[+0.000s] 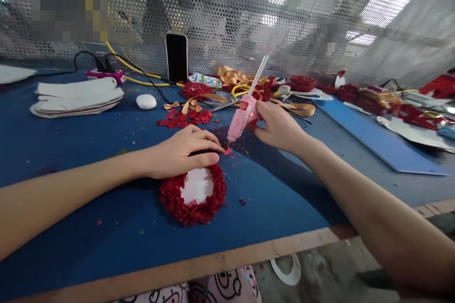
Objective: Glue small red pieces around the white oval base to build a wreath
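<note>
My right hand (pixel 275 123) is wrapped around a pink hot glue gun (pixel 242 118), a clear glue stick (pixel 258 75) rising from its back end. The gun points down, and its nozzle is at a small red fabric piece (pixel 227 151). That piece is at the fingertips of my left hand (pixel 188 149), whose fingers are drawn together; the exact grip is partly hidden. Under the left hand lies a ring of dark red ruffled pieces (pixel 194 213) around a white centre (pixel 199 185). The hand covers the ring's upper part.
Loose red pieces (pixel 185 117), scissors (pixel 224 104) and gold ribbon (pixel 232 75) lie beyond my hands. A phone (pixel 177 58) stands against the perforated metal screen. Stacked white cutouts (pixel 78 97) are at left, a blue board (pixel 380 135) at right. The table's front edge (pixel 213 265) is near me.
</note>
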Motion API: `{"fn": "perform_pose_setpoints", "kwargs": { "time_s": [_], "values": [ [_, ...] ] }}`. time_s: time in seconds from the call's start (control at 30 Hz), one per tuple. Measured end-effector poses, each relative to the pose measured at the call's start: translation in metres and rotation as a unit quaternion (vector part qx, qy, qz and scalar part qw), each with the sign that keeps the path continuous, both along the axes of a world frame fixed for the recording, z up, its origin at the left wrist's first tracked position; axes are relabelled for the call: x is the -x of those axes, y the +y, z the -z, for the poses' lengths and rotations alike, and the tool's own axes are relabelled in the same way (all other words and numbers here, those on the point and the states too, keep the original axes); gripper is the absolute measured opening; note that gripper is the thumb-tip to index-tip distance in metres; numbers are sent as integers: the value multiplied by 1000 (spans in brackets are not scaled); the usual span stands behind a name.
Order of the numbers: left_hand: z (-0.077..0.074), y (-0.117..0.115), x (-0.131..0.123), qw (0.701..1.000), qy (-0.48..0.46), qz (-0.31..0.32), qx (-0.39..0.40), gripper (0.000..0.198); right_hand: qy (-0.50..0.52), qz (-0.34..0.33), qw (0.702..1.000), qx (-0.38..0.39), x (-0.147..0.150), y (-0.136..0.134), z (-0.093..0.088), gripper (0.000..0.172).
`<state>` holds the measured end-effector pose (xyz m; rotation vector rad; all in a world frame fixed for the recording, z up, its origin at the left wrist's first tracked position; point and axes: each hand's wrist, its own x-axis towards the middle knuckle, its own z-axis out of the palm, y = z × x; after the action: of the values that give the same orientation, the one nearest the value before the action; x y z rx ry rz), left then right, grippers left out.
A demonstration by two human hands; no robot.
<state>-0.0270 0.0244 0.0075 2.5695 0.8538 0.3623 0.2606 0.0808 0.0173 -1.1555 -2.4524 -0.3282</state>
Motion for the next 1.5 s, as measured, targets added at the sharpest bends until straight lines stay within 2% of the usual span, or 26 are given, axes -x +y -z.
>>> {"fn": "perform_pose_setpoints", "kwargs": {
  "time_s": [1.07, 1.5],
  "values": [
    [1, 2, 0, 1000, -2, -4, 11, 57, -20, 17, 999, -19, 1, -4, -2, 5],
    [1, 0, 0, 1000, -9, -7, 14, 56, 17, 19, 993, -113, 18, -34, -14, 26]
  ]
}}
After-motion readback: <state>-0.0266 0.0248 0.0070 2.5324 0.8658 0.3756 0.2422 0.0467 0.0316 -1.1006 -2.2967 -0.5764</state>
